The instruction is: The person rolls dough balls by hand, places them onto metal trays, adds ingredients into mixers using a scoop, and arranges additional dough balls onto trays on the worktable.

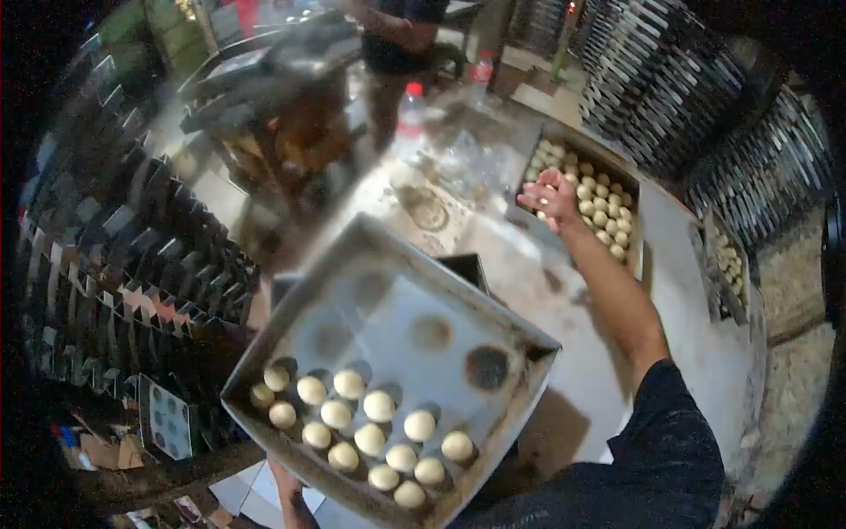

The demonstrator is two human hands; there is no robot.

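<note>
In front of me is a tilted square metal tray (476, 304) with dark round stains. Pale dough balls (379, 406) lie in its near half. My left hand (284, 483) holds this tray from below at the near left; the tray hides most of its fingers. My right hand (553, 201) is stretched out over a second tray (636, 234) at the far right, its fingers apart. Rows of dough balls (601, 204) fill that second tray, close to my fingertips. Whether the fingers touch any ball, I cannot tell.
A floury table (507, 251) carries plastic bottles (411, 113) with red caps and a crumpled clear bag (471, 163). Another tray of dough balls (730, 263) sits at the right. Stacked trays (648, 75) rise behind. A person (401, 35) stands across the table.
</note>
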